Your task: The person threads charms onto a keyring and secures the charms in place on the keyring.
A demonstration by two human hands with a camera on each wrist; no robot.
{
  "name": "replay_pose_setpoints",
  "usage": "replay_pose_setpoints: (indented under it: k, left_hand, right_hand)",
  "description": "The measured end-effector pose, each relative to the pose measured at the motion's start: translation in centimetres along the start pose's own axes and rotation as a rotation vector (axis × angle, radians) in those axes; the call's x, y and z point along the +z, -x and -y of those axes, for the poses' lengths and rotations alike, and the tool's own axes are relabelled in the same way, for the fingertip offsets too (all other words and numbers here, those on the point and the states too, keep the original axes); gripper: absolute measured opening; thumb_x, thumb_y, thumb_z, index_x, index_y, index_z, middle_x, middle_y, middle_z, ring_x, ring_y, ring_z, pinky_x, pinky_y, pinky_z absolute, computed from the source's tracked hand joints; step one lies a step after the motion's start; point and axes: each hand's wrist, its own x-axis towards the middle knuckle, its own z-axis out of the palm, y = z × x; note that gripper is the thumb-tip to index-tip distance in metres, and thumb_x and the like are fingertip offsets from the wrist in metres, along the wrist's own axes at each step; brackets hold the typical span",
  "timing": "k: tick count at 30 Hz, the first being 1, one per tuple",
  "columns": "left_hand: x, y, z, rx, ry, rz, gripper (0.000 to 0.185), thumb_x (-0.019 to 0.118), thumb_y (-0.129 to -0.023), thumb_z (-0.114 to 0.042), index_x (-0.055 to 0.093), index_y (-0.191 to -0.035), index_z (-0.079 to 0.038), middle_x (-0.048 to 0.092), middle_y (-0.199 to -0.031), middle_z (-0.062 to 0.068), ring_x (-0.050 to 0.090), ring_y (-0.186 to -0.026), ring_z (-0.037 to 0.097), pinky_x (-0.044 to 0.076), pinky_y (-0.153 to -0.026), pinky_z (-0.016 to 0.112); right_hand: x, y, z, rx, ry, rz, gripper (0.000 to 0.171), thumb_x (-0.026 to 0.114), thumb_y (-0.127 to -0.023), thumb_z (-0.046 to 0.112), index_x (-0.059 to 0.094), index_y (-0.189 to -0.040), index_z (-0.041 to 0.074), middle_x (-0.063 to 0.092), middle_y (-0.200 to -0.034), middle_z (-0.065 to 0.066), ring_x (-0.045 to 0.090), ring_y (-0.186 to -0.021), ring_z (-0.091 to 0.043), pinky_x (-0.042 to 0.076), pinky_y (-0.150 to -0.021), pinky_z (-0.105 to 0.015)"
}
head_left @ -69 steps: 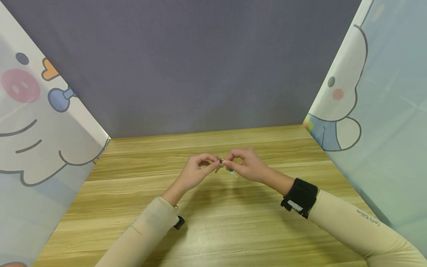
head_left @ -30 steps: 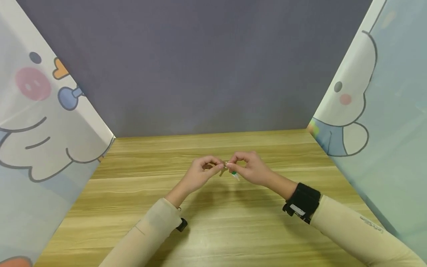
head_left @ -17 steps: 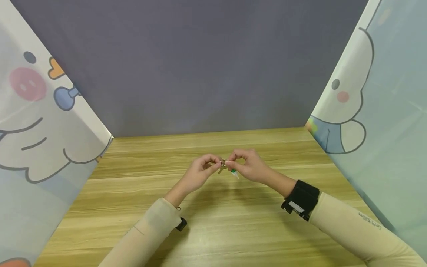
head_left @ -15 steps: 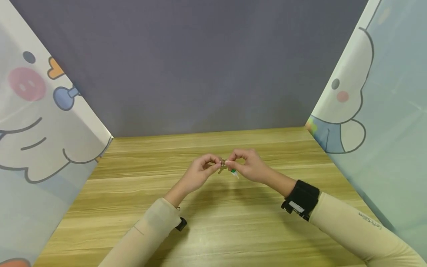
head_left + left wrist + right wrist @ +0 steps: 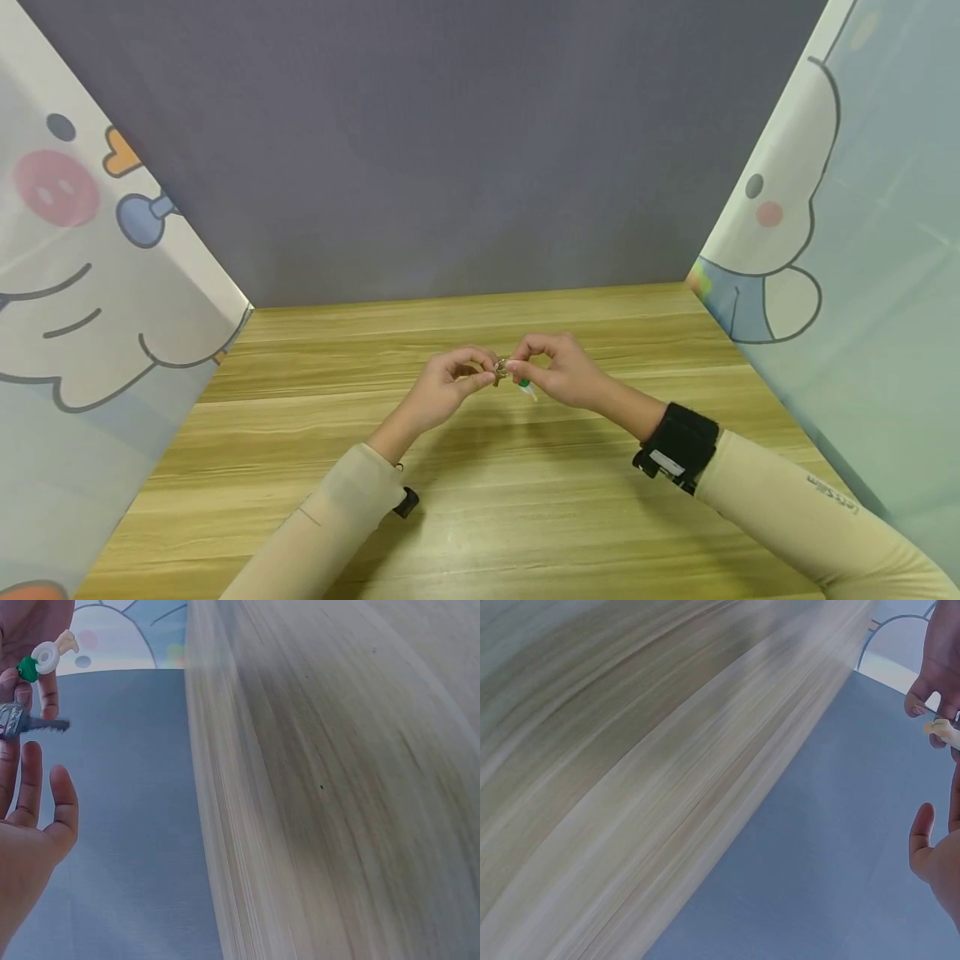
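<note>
Low in the frame, two beige sleeves [image 5: 330,533] ran up over the wooden table [image 5: 525,517]. At mid-frame the left hand [image 5: 442,387] and right hand [image 5: 558,371] met above it, each with thumb and forefinger curled to pinch a small key [image 5: 30,726]; a green-and-white charm [image 5: 525,386] hung below. Behind stood a grey wall [image 5: 450,150].
</note>
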Motion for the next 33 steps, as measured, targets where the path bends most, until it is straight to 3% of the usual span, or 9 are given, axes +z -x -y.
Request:
replay_pose_setpoints:
  k: [6,18,22,27,33]
  left_hand:
    - [-0.04,0.13,-0.01,-0.005,0.006,-0.005,0.005,0.07,-0.103,-0.009,0.075,-0.104,-0.011,0.075,-0.122,0.008,0.069,-0.114,0.019,0.057,-0.099,0.048]
    - [-0.02,0.34,-0.29,0.026,0.002,-0.005,0.005,0.071,-0.102,-0.01,0.075,-0.104,-0.012,0.075,-0.122,0.008,0.07,-0.113,0.019,0.057,-0.097,0.053]
    - [-0.03,0.35,-0.16,0.019,-0.007,0.002,0.004,0.07,-0.104,-0.014,0.073,-0.107,-0.013,0.074,-0.126,0.007,0.069,-0.117,0.019,0.057,-0.098,0.05]
    - [-0.14,0.09,0.02,-0.029,-0.015,-0.001,0.014,0.066,-0.108,-0.027,0.071,-0.112,-0.014,0.073,-0.13,0.005,0.067,-0.122,0.024,0.054,-0.104,0.05]
    - [-0.17,-0.07,-0.09,-0.085,-0.024,-0.043,0.02,0.067,-0.107,-0.036,0.073,-0.109,-0.017,0.074,-0.128,0.002,0.066,-0.121,0.025,0.053,-0.105,0.051]
  right_hand:
    - [-0.08,-0.03,0.11,0.001,-0.001,0.006,0.017,0.073,-0.1,0.004,0.071,-0.086,0.013,0.076,-0.081,-0.008,0.071,-0.082,-0.01,0.059,-0.089,-0.038]
    - [-0.28,-0.1,0.21,0.022,0.025,-0.002,0.017,0.072,-0.102,0.009,0.07,-0.086,0.015,0.075,-0.08,0.002,0.071,-0.084,-0.009,0.057,-0.091,-0.038]
    - [-0.37,-0.1,0.34,0.02,0.03,-0.013,0.016,0.072,-0.101,0.008,0.07,-0.086,0.014,0.076,-0.081,0.001,0.071,-0.083,-0.011,0.057,-0.093,-0.041]
    - [-0.32,-0.37,0.43,-0.037,0.045,-0.017,0.014,0.072,-0.101,0.006,0.07,-0.088,0.012,0.076,-0.082,-0.006,0.072,-0.08,-0.012,0.058,-0.092,-0.04]
    - [-0.09,-0.72,0.28,-0.127,0.065,-0.011,0.013,0.073,-0.1,0.004,0.071,-0.089,0.009,0.075,-0.082,0.0,0.07,-0.077,-0.01,0.06,-0.086,-0.035]
